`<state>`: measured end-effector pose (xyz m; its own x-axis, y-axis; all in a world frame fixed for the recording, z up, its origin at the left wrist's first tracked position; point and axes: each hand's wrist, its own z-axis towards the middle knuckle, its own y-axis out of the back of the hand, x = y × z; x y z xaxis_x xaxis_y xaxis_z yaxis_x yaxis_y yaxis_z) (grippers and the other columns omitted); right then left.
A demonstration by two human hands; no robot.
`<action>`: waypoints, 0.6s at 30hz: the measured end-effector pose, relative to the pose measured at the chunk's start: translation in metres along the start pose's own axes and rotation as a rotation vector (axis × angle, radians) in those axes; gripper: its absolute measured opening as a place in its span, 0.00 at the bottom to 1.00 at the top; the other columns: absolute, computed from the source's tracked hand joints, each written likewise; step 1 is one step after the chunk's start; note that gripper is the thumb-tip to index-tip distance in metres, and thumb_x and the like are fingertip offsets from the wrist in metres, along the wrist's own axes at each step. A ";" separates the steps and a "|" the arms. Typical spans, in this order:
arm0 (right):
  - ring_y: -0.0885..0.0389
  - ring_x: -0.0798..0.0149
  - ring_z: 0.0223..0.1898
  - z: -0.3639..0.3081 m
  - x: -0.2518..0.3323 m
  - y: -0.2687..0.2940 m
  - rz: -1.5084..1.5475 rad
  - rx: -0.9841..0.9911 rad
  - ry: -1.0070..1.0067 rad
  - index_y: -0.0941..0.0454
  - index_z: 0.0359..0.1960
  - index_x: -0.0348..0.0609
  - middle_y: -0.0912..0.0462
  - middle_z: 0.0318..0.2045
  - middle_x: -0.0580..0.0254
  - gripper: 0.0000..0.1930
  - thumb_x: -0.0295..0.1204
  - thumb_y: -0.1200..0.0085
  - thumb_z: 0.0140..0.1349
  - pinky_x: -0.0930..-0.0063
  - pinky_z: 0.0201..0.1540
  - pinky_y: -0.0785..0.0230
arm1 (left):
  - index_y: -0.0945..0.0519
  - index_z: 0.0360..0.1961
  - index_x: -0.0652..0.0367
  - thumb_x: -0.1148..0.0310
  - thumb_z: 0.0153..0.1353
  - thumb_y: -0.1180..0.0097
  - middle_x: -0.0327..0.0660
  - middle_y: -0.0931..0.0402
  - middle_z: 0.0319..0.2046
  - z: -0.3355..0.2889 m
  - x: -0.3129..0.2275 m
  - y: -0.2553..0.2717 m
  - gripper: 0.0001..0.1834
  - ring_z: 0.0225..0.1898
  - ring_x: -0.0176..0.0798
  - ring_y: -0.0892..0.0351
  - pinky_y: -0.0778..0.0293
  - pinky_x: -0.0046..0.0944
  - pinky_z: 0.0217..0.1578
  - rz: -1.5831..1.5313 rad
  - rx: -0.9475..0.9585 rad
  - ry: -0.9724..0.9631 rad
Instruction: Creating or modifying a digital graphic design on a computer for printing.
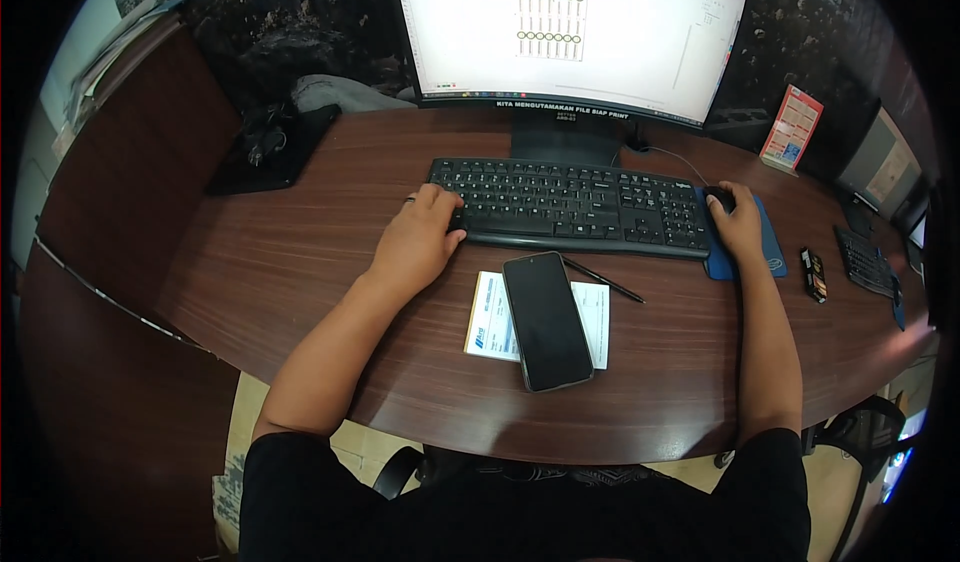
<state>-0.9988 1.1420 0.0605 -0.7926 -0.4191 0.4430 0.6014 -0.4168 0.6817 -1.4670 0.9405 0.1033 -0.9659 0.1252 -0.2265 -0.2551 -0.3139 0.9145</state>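
Mouse point(717, 193) partly beneath right fingers point(741, 195)

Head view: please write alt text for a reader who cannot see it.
A person's left hand rests at the left end of a black keyboard, right hand on a mouse. Nearer, a phone lies on paper; a lit monitor stands behind.

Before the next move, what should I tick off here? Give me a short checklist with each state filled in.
1. Left hand at the keyboard: ok, at its left end.
2. Right hand on the mouse: ok.
3. Monitor lit: ok, showing two rows of green circles.
4. Papers uncovered: not ok, the phone lies across them.
5. Phone screen lit: not ok, it looks dark.
6. Mouse button pressed: cannot tell.
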 end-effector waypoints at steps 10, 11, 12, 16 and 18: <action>0.20 0.46 0.53 -0.004 0.000 0.003 -0.004 0.005 -0.022 0.19 0.50 0.37 0.18 0.49 0.48 0.19 0.35 0.35 0.59 0.60 0.56 0.28 | 0.24 0.62 0.52 0.51 0.73 0.55 0.60 0.40 0.70 0.018 -0.065 -0.013 0.24 0.64 0.70 0.31 0.23 0.59 0.56 0.284 0.162 0.020; 0.20 0.46 0.53 -0.004 0.000 0.003 0.006 0.005 -0.019 0.19 0.50 0.37 0.18 0.49 0.48 0.20 0.35 0.35 0.59 0.60 0.56 0.28 | 0.24 0.62 0.52 0.51 0.73 0.55 0.60 0.40 0.70 0.022 -0.067 -0.012 0.24 0.64 0.70 0.31 0.23 0.59 0.56 0.286 0.161 0.010; 0.20 0.46 0.53 -0.004 -0.001 0.002 -0.006 -0.003 -0.019 0.19 0.50 0.37 0.18 0.50 0.48 0.20 0.35 0.35 0.59 0.60 0.57 0.28 | 0.24 0.62 0.53 0.52 0.73 0.54 0.60 0.39 0.70 0.026 -0.070 -0.012 0.24 0.65 0.69 0.32 0.25 0.60 0.58 0.281 0.156 0.016; 0.20 0.47 0.54 -0.003 0.002 0.001 -0.006 0.012 -0.044 0.19 0.51 0.39 0.18 0.51 0.50 0.20 0.35 0.35 0.59 0.60 0.58 0.28 | 0.23 0.58 0.58 0.57 0.72 0.51 0.52 0.31 0.65 0.040 -0.081 -0.028 0.21 0.67 0.57 0.33 0.37 0.61 0.65 0.307 0.055 -0.160; 0.20 0.47 0.54 -0.004 0.003 0.002 -0.005 0.007 -0.053 0.19 0.51 0.39 0.18 0.51 0.50 0.20 0.35 0.36 0.59 0.59 0.58 0.28 | 0.21 0.56 0.60 0.65 0.70 0.49 0.45 0.25 0.60 0.051 -0.091 -0.034 0.18 0.66 0.51 0.30 0.39 0.60 0.66 0.207 0.012 -0.334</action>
<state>-0.9996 1.1370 0.0609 -0.7999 -0.3733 0.4698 0.5968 -0.4128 0.6881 -1.3685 0.9874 0.1095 -0.9291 0.3605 0.0827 -0.0542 -0.3540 0.9337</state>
